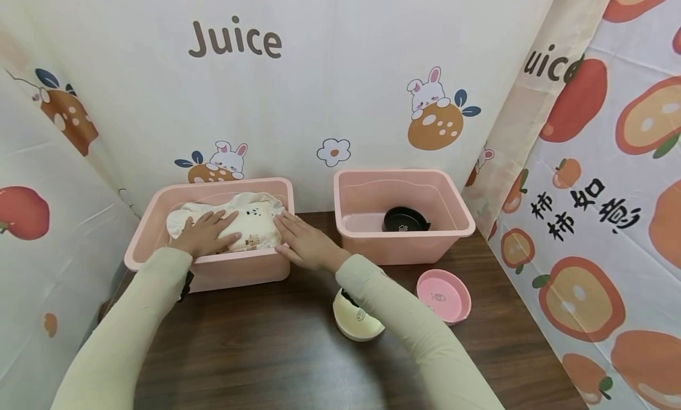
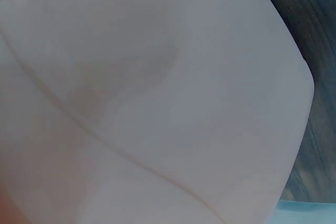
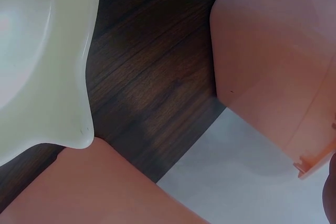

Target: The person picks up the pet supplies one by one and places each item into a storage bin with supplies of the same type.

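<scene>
Cream cloth (image 1: 266,215) is in L pink bin (image 1: 239,272), prob. nearly settled: L hand (image 1: 204,234) flat on it, fingers spread; R hand (image 1: 307,241), fingers straight & together, by its edge. Black dish (image 1: 401,219) is in R bin (image 1: 396,250); yellowish dish (image 1: 357,326) & pink dish (image 1: 446,293), 2 on desk (image 1: 255,351), prob. left to stow.

2 bins (image 1: 239,275) (image 1: 393,250), 3 bowls (image 1: 406,218) (image 1: 444,296) (image 1: 357,326) and 2 hands (image 1: 202,234) (image 1: 307,241) show.

rabbit-print curtain (image 1: 330,97), fruit-print curtain (image 1: 590,162), wooden tabletop (image 1: 255,345)
</scene>
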Demonstrator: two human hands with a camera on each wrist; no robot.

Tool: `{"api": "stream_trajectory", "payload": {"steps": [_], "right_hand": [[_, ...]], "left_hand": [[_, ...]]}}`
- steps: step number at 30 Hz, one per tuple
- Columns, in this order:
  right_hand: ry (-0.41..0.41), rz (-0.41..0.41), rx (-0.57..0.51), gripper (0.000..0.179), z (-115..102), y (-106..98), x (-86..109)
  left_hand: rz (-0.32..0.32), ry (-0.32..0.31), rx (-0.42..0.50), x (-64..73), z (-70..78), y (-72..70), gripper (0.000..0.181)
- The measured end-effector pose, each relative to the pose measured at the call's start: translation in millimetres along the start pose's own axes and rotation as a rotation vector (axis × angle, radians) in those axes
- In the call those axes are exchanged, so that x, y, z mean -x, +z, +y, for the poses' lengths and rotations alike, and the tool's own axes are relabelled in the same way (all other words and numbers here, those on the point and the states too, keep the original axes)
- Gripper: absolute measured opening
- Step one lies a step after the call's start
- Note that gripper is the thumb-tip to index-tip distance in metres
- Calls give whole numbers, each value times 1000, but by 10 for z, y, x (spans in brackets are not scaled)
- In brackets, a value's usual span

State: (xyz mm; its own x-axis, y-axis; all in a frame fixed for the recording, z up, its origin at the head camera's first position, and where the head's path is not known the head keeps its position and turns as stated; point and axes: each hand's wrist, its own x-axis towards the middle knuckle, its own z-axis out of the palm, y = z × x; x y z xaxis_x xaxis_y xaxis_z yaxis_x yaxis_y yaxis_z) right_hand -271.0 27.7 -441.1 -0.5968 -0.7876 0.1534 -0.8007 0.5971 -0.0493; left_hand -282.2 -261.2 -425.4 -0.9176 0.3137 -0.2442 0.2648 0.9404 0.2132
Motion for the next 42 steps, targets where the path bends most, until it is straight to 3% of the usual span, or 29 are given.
{"api": "stream_trajectory", "payload": {"steps": [11, 17, 24, 32, 42], "right_hand": [[8, -30, 3, 67, -6, -28, 5], [34, -73, -85, 69, -6, -145, 9], [67, -88, -178, 70, 31, -369, 59], [142, -99, -296, 71, 228, -678, 378], [222, -46, -327, 66, 499, -923, 1020]], "left_hand": [[7, -2, 4, 4, -22, -18, 83], [23, -3, 17, 1, -14, -58, 85], [-9, 1, 16, 12, 66, -192, 85], [24, 100, 22, 20, 327, -373, 78], [82, 227, -4, -119, 844, -504, 77]]}}
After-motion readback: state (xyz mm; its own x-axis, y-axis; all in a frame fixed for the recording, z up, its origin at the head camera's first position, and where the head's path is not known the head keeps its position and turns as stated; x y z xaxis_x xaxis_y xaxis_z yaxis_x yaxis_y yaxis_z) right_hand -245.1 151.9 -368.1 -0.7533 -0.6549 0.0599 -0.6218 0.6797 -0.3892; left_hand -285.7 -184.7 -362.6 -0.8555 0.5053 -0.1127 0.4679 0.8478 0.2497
